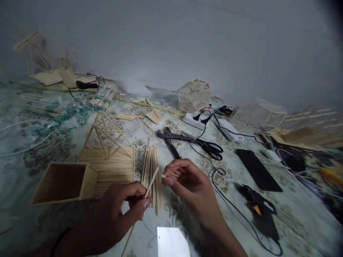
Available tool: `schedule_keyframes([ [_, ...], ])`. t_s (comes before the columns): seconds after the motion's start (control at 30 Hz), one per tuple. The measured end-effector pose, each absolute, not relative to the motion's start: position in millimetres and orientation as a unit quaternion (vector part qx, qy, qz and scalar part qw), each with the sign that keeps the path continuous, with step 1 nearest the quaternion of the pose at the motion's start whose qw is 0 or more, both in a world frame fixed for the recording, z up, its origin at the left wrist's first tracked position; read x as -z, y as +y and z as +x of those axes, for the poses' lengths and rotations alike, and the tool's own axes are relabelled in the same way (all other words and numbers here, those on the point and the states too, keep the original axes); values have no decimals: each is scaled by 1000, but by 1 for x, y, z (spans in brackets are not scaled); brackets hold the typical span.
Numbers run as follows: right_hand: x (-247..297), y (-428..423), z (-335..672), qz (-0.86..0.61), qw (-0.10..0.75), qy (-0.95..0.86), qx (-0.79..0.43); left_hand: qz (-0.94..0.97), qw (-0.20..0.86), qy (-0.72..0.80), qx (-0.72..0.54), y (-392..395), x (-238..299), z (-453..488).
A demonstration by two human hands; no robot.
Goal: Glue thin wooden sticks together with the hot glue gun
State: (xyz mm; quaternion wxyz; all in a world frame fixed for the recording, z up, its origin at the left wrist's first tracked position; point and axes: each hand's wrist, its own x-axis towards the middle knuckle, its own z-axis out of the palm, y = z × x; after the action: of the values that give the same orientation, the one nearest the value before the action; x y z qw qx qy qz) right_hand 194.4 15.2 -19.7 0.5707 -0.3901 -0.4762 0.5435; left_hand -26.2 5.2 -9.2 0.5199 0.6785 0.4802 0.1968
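Note:
My left hand (125,205) pinches a thin wooden stick (152,182) between thumb and fingers, its free end slanting up toward my right hand. In my right hand (190,182), the thumb and fingertips close on a short bit of stick (163,176), most of which the fingers hide. Beneath the hands lies a loose bundle of wooden sticks (150,160). Left of it is a slatted stick panel (118,167) with a triangular stick frame (107,137) standing on it. An open wooden box (88,184) sits at the panel's near left side.
Beyond my right hand lie a black-handled cutter (171,142) and scissors (210,148). A glue gun (257,203), its cord and a black phone (258,169) are to the right. A white power strip (197,120) and a stick polyhedron (194,95) stand farther back. Near me lies a white piece (173,242).

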Motion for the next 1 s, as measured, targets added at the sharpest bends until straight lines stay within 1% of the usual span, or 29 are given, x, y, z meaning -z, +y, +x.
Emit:
schedule_keyframes([
  [0.27, 19, 11, 200, -416, 559, -506, -509, 682, 512, 484, -196, 4, 14, -28],
  [0.53, 15, 10, 199, -390, 574, -504, -515, 688, 504, 478, -209, 4, 12, -28],
  [0.63, 11, 10, 199, -392, 571, -529, -491, 692, 500, 478, -207, 4, 11, -28],
  [0.77, 5, 13, 201, -412, 541, -587, -440, 690, 490, 489, -212, 3, 10, -26],
  [1.0, 4, 14, 202, -434, 535, -604, -401, 696, 486, 485, -207, 2, 14, -26],
])
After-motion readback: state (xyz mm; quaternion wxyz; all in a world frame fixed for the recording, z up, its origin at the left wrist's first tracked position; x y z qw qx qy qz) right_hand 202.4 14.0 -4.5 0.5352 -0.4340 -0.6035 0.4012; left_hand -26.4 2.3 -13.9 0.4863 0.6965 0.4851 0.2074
